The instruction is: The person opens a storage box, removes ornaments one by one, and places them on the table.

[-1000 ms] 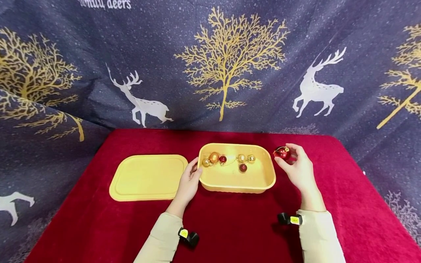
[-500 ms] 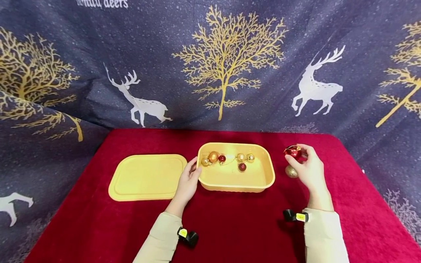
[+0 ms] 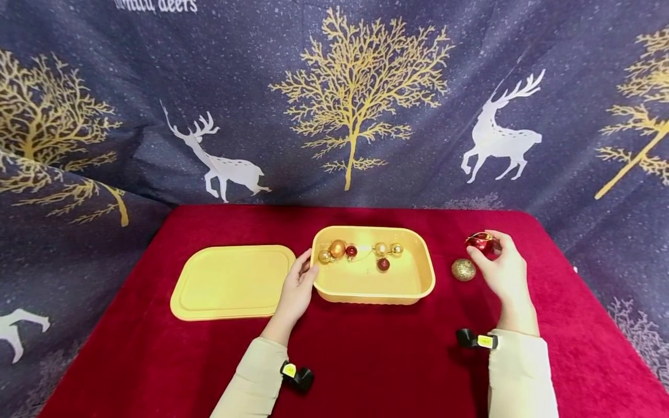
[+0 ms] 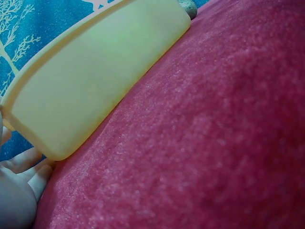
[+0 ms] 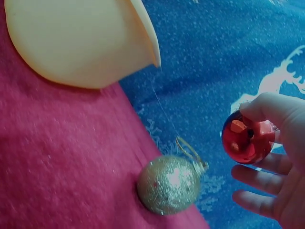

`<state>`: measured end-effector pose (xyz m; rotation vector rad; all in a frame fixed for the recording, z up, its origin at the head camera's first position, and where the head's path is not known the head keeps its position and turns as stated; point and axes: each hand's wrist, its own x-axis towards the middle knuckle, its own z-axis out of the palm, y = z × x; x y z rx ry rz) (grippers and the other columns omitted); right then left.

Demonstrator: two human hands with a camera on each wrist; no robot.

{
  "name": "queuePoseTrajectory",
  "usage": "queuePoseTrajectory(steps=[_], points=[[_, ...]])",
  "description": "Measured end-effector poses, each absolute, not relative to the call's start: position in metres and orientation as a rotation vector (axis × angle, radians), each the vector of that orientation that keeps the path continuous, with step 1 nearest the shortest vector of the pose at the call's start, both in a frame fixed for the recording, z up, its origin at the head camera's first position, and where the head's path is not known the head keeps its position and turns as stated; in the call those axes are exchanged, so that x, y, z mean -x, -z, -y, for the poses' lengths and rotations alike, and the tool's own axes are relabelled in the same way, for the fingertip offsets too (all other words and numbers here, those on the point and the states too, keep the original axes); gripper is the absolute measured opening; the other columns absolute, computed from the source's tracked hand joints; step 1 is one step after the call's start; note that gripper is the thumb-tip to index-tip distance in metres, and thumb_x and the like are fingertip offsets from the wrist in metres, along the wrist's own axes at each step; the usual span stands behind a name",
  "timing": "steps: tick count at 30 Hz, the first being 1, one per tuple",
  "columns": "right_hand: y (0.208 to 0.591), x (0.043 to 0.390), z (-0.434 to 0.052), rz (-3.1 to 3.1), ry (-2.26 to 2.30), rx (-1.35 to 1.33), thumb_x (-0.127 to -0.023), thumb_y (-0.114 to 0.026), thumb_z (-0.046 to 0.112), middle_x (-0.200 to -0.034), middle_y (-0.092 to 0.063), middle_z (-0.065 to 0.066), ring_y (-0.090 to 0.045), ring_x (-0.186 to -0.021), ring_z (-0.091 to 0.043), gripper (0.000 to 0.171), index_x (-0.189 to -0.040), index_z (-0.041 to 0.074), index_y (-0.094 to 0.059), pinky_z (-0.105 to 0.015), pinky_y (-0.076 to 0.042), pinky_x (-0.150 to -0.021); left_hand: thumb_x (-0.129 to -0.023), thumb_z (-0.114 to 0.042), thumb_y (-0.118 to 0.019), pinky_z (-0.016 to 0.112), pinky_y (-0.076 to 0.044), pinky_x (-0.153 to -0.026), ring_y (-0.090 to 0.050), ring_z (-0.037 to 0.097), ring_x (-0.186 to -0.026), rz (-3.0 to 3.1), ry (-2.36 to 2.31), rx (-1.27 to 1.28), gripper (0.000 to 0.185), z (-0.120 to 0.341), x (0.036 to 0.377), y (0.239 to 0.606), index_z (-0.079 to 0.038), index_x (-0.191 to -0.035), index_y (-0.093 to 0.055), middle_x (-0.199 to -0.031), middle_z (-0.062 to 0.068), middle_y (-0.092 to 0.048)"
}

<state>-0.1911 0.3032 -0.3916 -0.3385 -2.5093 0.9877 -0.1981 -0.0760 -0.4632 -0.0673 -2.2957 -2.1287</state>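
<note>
My right hand (image 3: 506,273) pinches a shiny red Christmas bauble (image 5: 248,139) with a gold hanging loop, to the right of a yellow plastic box (image 3: 373,299). A glittery gold bauble (image 3: 463,270) lies on the cloth between that hand and the box; its cord loop shows in the right wrist view. My left hand (image 3: 299,288) rests against the box's left end, fingers loosely extended at the wall in the left wrist view. Inside the box are several small baubles, among them an orange-gold one (image 3: 337,249), a dark red one (image 3: 383,265) and a pale gold one (image 3: 396,249).
A flat yellow lid (image 3: 232,281) lies on the red cloth (image 3: 387,360) left of the box. Behind the table hangs a dark blue backdrop (image 3: 418,116) with deer and trees. Each wrist wears a small black camera (image 3: 297,376).
My right hand has moved right, away from the box, carrying the red bauble. The glittery gold bauble has come into sight beside it. My left hand stays at the box.
</note>
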Motion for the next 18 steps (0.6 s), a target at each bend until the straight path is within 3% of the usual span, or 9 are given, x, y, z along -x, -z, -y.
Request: queuePoseTrajectory(steps=[2,8,18], points=[[0.393,0.191,-0.308,2.511,-0.978,0.365,-0.084,-0.069,0.022,-0.113,-0.062,-0.019,-0.049,-0.089,-0.002,0.049,-0.127,0.006,-0.051,-0.015,-0.037,-0.074,-0.099,-0.020,-0.048,0.043,-0.042,-0.103,-0.051,0.029,-0.123,2.299,2.133,0.063,0.048,0.076,0.198,0.463,-0.013,-0.145,-0.037,-0.133,0.019,-0.050],[0.399,0.193,-0.319,2.543,-0.933,0.398,-0.085,-0.067,0.025,-0.115,-0.060,-0.023,-0.055,-0.094,-0.029,0.049,-0.127,0.003,-0.051,-0.026,-0.039,-0.072,-0.099,-0.022,-0.048,0.042,-0.041,-0.103,-0.051,0.028,-0.123,2.309,2.128,0.052,0.048,0.076,0.199,0.463,-0.014,-0.145,-0.037,-0.133,0.018,-0.051],[0.404,0.191,-0.331,2.571,-0.882,0.407,-0.085,-0.066,0.020,-0.112,-0.058,-0.029,-0.058,-0.095,-0.040,0.048,-0.123,-0.004,-0.052,-0.030,-0.040,-0.071,-0.099,-0.020,-0.048,0.043,-0.039,-0.105,-0.049,0.028,-0.126,2.300,2.159,0.034,0.048,0.076,0.200,0.463,-0.013,-0.146,-0.036,-0.136,0.019,-0.049]])
